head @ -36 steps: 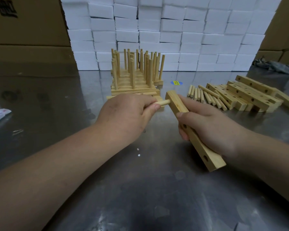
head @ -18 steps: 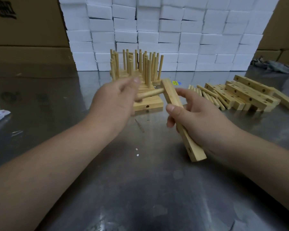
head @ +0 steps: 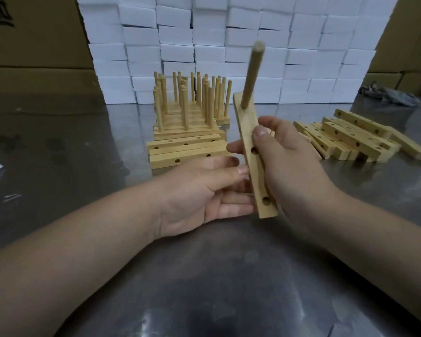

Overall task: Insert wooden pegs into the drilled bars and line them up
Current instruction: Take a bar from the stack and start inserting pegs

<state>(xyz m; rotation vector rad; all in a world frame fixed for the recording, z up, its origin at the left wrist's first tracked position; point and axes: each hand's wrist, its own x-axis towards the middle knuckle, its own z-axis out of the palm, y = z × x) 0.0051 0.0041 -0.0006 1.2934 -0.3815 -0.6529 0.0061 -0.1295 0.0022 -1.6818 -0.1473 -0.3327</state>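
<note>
Pale drilled wooden bar (head: 257, 181) held above the shiny steel surface (head: 204, 276), round wooden peg (head: 250, 74) standing in its far hole (two nearer holes showing). Pinched in right hand (head: 294, 166) grip, thumb on top; left hand (head: 204, 190) grip spread, fingertips touching bar's side.

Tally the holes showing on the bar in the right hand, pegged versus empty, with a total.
Pegged holes on the held bar: 1, with the peg standing in it
Empty holes: 2
Total: 3
</note>
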